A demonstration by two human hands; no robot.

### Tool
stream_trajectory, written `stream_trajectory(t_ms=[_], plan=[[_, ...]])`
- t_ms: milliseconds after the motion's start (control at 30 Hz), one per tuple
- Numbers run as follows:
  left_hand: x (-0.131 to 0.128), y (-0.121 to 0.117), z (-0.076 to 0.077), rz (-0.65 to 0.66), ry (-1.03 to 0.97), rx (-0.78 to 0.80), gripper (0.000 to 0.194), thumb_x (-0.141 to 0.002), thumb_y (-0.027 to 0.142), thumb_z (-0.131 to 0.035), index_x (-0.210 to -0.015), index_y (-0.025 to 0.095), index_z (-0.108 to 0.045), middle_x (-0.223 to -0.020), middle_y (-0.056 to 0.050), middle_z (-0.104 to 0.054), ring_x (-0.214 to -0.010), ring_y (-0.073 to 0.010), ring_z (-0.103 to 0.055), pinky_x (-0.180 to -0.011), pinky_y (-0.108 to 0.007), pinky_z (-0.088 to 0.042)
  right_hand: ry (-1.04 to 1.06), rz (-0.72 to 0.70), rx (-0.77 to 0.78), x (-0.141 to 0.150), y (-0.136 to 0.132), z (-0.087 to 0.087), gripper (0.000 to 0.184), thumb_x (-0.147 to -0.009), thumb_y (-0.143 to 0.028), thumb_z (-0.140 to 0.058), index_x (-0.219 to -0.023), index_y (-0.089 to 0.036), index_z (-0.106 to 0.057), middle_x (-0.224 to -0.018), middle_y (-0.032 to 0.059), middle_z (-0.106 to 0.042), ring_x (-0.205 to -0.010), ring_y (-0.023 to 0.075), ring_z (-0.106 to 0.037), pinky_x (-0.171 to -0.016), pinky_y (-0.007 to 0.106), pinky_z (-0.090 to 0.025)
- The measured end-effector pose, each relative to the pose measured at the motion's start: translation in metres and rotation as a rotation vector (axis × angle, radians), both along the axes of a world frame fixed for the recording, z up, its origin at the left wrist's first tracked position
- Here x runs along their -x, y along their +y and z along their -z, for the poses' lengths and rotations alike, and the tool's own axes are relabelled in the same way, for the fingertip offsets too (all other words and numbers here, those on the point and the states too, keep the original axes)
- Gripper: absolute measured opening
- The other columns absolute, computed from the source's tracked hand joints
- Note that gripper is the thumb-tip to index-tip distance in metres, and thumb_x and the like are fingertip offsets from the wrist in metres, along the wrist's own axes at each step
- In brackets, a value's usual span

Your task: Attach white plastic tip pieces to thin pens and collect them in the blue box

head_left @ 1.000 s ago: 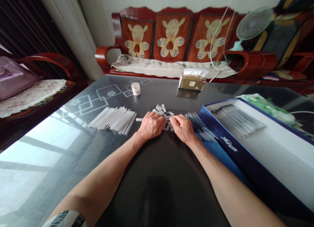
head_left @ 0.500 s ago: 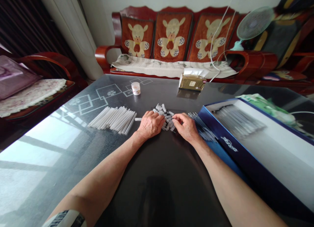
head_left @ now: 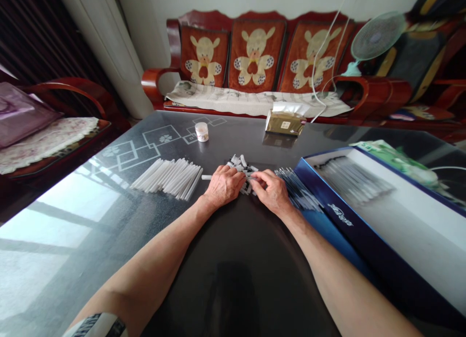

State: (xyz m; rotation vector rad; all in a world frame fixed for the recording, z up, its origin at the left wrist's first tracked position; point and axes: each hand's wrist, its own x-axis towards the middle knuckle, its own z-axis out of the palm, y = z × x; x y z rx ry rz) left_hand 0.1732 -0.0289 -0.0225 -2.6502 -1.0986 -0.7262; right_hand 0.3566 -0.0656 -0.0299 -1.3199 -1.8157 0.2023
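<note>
Right hand (head_left: pixel 271 189) has shifted slightly toward left hand (head_left: pixel 224 184) since the last frame. I have left closed on a white tube (head_left: pixel 206 177); right narrow, can't tell on what, beside loose caps (head_left: pixel 238 160). Looks partway: thin sticks (head_left: pixel 304 193), more tubes (head_left: pixel 167 177) left on counter (head_left: pixel 236 143); box (head_left: pixel 367 244) holds a row of pens (head_left: pixel 353 179), probably done.

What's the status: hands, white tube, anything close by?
Left hand closed on white tube, one end sticking out. Right hand at the small pieces, grip unclear. Blue box to the right.
</note>
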Motion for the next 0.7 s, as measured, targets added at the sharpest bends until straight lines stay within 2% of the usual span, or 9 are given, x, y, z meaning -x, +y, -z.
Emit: stream_trajectory(t_ms=[133, 300, 433, 500, 567, 633, 700], plan=[[-0.002, -0.001, 0.001, 0.032, 0.014, 0.005, 0.036, -0.099, 0.035, -0.035, -0.098, 0.018, -0.066, -0.082, -0.006, -0.063, -0.079, -0.0196, -0.052, -0.079, -0.035, -0.038, 0.034, -0.042, -0.054, 0.002, 0.001, 0.000, 0.013, -0.086, -0.026, -0.058, -0.091, -0.021, -0.069, -0.084, 0.0026, -0.067, -0.066, 0.0131, -0.061, -0.066, 0.025, -0.047], [-0.002, -0.002, 0.001, 0.041, -0.013, -0.020, 0.036, -0.099, 0.033, -0.033, -0.114, 0.021, -0.063, -0.085, -0.006, -0.063, -0.079, -0.0196, -0.053, -0.078, -0.034, -0.038, 0.076, -0.008, -0.057, 0.004, 0.001, -0.002, 0.009, -0.084, -0.027, -0.061, -0.081, -0.020, -0.068, -0.076, 0.0020, -0.066, -0.065, 0.0136, -0.059, -0.065, 0.025, -0.046], [0.001, -0.001, 0.000, 0.021, -0.047, -0.055, 0.037, -0.097, 0.042, -0.038, -0.113, 0.026, -0.066, -0.076, -0.004, -0.061, -0.075, -0.0193, -0.052, -0.075, -0.035, -0.036, 0.133, -0.028, 0.012, -0.001, 0.002, -0.003, 0.014, -0.085, -0.031, -0.058, -0.081, -0.020, -0.066, -0.078, 0.0020, -0.067, -0.066, 0.0138, -0.060, -0.066, 0.025, -0.046], [0.003, -0.001, -0.001, -0.033, -0.076, -0.065, 0.037, -0.096, 0.047, -0.039, -0.105, 0.026, -0.069, -0.072, -0.004, -0.060, -0.072, -0.0190, -0.051, -0.074, -0.035, -0.035, 0.220, 0.037, 0.051, -0.008, 0.004, -0.003, 0.018, -0.085, -0.036, -0.057, -0.083, -0.020, -0.064, -0.077, 0.0020, -0.067, -0.067, 0.0147, -0.060, -0.066, 0.026, -0.047], [0.004, 0.000, -0.001, -0.092, -0.095, -0.070, 0.039, -0.096, 0.046, -0.039, -0.094, 0.025, -0.071, -0.068, -0.004, -0.059, -0.070, -0.0186, -0.050, -0.073, -0.035, -0.033, 0.317, 0.168, 0.062, -0.014, 0.006, -0.002, 0.021, -0.086, -0.038, -0.054, -0.083, -0.019, -0.062, -0.072, 0.0020, -0.065, -0.065, 0.0160, -0.061, -0.064, 0.027, -0.048], [0.004, 0.001, -0.001, -0.113, -0.093, -0.075, 0.039, -0.096, 0.044, -0.039, -0.087, 0.024, -0.072, -0.066, -0.004, -0.058, -0.069, -0.0183, -0.049, -0.072, -0.034, -0.032, 0.337, 0.282, -0.006, -0.018, 0.008, -0.002, 0.022, -0.086, -0.038, -0.052, -0.086, -0.018, -0.060, -0.075, 0.0041, -0.066, -0.068, 0.0179, -0.062, -0.065, 0.030, -0.050], [0.003, 0.001, 0.000, -0.098, -0.082, -0.080, 0.038, -0.096, 0.043, -0.040, -0.086, 0.024, -0.072, -0.066, -0.004, -0.058, -0.069, -0.0183, -0.049, -0.073, -0.034, -0.032, 0.227, 0.295, -0.155, -0.016, 0.007, -0.003, 0.022, -0.085, -0.035, -0.052, -0.095, -0.017, -0.060, -0.093, 0.0098, -0.067, -0.085, 0.0217, -0.063, -0.075, 0.035, -0.051]])
